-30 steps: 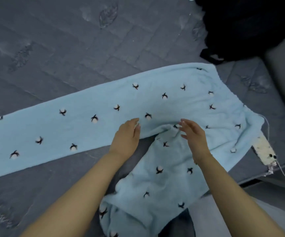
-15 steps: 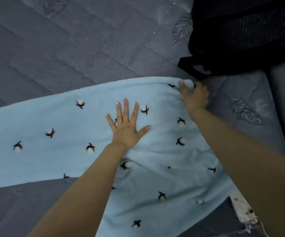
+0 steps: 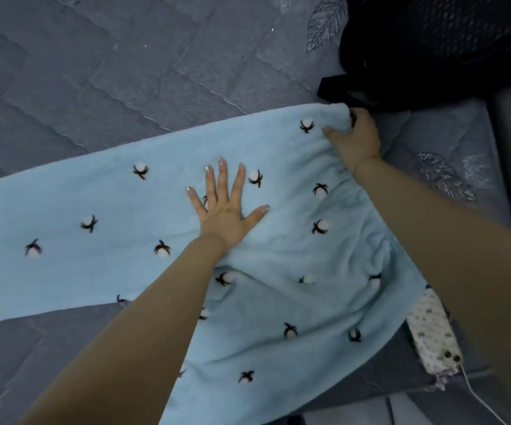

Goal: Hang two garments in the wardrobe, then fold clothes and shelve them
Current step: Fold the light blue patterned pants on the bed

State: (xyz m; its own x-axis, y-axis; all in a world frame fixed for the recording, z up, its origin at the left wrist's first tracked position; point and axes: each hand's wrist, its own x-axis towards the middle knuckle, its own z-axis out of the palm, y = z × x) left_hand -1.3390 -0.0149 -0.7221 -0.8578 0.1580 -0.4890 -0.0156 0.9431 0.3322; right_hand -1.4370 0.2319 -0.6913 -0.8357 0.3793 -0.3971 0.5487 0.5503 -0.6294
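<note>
L hand [image 3: 225,210] lies flat, fingers splayed, pressing light-blue fleece pyjama bottoms [image 3: 125,216] on grey quilted bed [image 3: 94,72]; R hand [image 3: 354,139] pinches waistband corner beyond L fingertips, fingertips partly hidden in fabric.

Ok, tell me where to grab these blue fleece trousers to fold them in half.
Probably the waistband corner on the far right of the blue trousers, coming from the right: the right hand already grips it there. The left hand lies flat mid-fabric, pinning it, and one leg runs off left, so the waist end could fold over that way.
</note>
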